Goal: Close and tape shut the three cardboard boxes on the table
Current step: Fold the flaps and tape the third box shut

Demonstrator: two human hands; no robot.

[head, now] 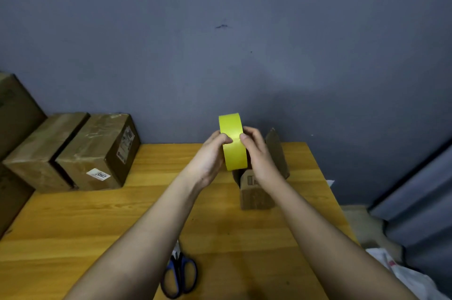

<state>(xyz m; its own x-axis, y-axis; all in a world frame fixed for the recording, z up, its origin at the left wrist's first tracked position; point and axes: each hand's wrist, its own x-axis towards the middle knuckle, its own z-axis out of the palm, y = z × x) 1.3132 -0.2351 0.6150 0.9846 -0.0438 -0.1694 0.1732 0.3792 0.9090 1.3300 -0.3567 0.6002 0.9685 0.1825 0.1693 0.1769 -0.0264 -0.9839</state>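
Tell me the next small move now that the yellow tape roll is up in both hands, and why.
Probably peel the tape's free end loose: both thumbs press the face of the yellow tape roll, held by the left hand and right hand, no strip is out yet, and the small box below is open.

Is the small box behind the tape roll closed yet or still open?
Still open: on the small box, one flap stands up behind the right hand. Both hands hold the yellow tape roll in front of it.
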